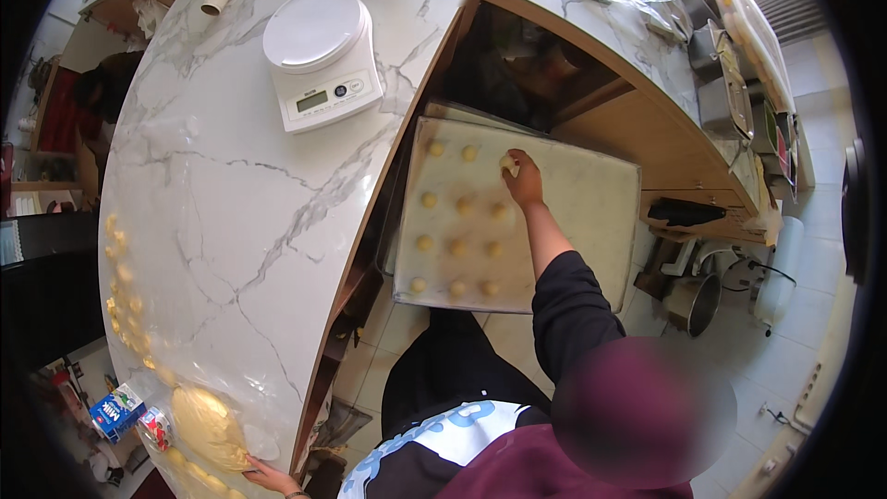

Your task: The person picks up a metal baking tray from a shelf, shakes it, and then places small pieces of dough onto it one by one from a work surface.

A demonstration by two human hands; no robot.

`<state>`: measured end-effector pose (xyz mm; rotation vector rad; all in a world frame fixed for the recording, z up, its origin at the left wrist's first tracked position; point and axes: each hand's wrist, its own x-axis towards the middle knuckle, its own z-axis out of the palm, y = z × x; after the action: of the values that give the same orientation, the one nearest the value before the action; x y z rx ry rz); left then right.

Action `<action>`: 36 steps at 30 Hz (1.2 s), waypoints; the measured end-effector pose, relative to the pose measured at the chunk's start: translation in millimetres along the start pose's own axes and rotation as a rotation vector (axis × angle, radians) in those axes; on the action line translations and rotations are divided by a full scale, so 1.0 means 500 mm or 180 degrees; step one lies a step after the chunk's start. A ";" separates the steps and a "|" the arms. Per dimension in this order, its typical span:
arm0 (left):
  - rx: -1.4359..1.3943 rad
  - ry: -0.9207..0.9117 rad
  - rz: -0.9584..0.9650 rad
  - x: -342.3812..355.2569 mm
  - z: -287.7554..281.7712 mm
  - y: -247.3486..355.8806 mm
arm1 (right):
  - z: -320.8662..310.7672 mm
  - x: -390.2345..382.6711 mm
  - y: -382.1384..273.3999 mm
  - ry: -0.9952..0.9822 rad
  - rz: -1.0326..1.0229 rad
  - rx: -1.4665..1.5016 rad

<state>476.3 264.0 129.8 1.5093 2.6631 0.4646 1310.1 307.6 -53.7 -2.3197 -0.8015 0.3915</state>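
Observation:
Over a large pale baking tray [591, 222], my right hand [524, 182] is closed round a small dough ball [507, 164] near the far row. Several round dough balls [464, 206] sit spaced in rows on the tray's left half. At the lower left, my left hand [270, 478] reaches to the edge of a big yellow dough mass [208, 425], which lies under clear plastic on the marble counter [249, 212]. Its fingers look stretched out against the dough's near edge. Many small dough pieces [120, 291] lie along the counter's left edge, partly beneath plastic.
A white kitchen scale [319, 55] stands on the counter's far part. A blue milk carton [117, 412] and a small tin [155, 428] stand beside the dough. An open cabinet [517, 65] lies behind the tray. Metal tins [725, 102] and a mixer bowl [693, 303] are at the right.

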 end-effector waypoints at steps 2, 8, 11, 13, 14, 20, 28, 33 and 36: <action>-0.0062 0.0134 0.0093 -0.003 -0.007 0.015 | 0.007 0.014 0.010 -0.0020 0.0037 0.0017; -0.0088 0.0302 -0.0051 -0.049 -0.016 0.084 | -0.031 0.000 -0.141 0.1168 -0.0593 0.0550; -0.0030 0.0402 -0.0005 -0.075 -0.034 0.096 | -0.058 -0.085 -0.441 0.0705 -0.1691 0.1267; -0.0006 0.0494 0.0034 -0.067 -0.027 0.107 | -0.052 -0.168 -0.604 -0.0285 -0.2621 0.1370; 0.0063 0.0562 -0.0002 -0.065 -0.021 0.119 | -0.034 -0.210 -0.682 -0.0892 -0.3024 0.1232; 0.0264 0.0615 -0.0302 -0.078 -0.032 0.165 | 0.241 -0.308 -0.947 -0.1730 -0.4674 -0.0478; 0.0191 0.0457 -0.0595 -0.093 -0.045 0.185 | 0.534 -0.318 -1.236 -0.0593 -0.3602 -0.0032; 0.0176 0.0391 -0.0589 -0.090 -0.044 0.190 | 0.578 -0.283 -1.288 -0.0244 -0.4083 0.0282; 0.0159 0.0397 -0.0593 -0.087 -0.046 0.192 | 0.606 -0.266 -1.292 -0.0302 -0.3997 0.0567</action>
<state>574.7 267.7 173.8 1.2658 2.8963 0.4987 782.0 759.6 155.5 -1.2571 -1.9306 -0.0114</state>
